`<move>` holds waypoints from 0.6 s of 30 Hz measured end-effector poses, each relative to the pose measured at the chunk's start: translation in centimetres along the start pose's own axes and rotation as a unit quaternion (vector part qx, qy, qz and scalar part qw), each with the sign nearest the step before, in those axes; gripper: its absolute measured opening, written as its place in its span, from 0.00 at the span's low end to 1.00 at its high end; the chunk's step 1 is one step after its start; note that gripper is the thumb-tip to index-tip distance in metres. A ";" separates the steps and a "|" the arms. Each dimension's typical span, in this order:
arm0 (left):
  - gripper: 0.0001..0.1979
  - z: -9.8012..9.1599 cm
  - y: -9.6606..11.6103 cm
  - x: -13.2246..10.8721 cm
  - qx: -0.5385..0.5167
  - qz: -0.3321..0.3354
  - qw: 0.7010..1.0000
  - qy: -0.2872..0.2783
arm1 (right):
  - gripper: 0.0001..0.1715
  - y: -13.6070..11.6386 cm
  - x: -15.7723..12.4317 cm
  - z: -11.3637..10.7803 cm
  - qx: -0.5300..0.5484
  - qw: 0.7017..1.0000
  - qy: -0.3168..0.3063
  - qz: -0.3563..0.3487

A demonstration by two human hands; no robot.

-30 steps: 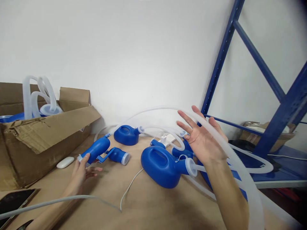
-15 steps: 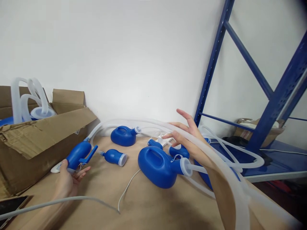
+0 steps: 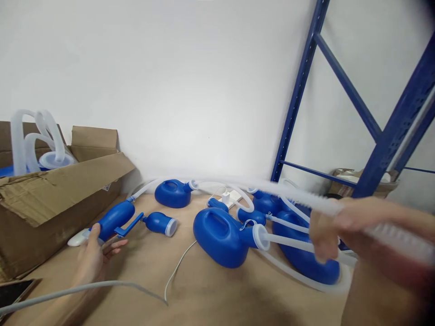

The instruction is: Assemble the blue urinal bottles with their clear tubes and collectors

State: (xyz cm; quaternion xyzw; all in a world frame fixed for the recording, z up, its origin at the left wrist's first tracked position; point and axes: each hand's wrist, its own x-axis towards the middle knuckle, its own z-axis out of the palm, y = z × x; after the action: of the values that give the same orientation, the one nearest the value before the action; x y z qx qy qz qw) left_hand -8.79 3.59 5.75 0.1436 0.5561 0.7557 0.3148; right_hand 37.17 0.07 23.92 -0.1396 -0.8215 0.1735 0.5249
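My left hand (image 3: 96, 256), at the left of the worktop, is closed on the lower end of a blue urinal head (image 3: 118, 218) with a blue lever-like clip (image 3: 131, 225) on its side. From its upper end a long translucent hose (image 3: 272, 184) runs rightward to my right hand (image 3: 340, 231). Smeared by motion, my right hand has its fingers wrapped round that hose. Between the hands lie a second blue urinal head (image 3: 159, 222), a blue urinal bottle (image 3: 173, 193) and a larger blue urinal bottle (image 3: 220, 237) with a hose at its white cap.
An open cardboard box (image 3: 61, 213) at the left holds coiled hoses. More blue bottles (image 3: 306, 253) and hoses lie at the right. A white power strip (image 3: 234, 198) is by the wall, a grey cable (image 3: 112, 284) in front. A blue metal rack (image 3: 384, 154) stands at the right.
My right hand has moved right and nearer to me, closing from spread fingers onto the hose. The hose arch is flatter. My left hand keeps its hold, while the urinal head has shifted slightly.
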 end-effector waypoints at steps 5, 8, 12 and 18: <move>0.23 0.2 -0.3 -1.0 0.062 0.076 0.990 -0.103 | 0.39 2.2 2.6 -0.6 0.059 0.964 0.243 0.085; 0.32 1.1 -0.3 -2.6 0.097 0.130 0.975 -0.155 | 0.53 2.9 2.4 -1.8 0.087 0.927 0.331 0.157; 0.34 3.3 0.3 -5.1 0.133 0.147 0.956 -0.218 | 0.49 2.5 1.5 -3.4 0.141 0.901 0.354 0.208; 0.34 7.4 0.9 -7.7 0.192 0.175 0.907 -0.332 | 0.30 3.7 0.9 -6.4 -0.126 0.833 0.467 0.271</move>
State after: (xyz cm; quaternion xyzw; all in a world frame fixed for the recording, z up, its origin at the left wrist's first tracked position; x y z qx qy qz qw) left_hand 0.97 4.10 10.10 0.5390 0.5199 0.5857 0.3101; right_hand 42.82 4.64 25.53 -0.4857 -0.4231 0.1179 0.7558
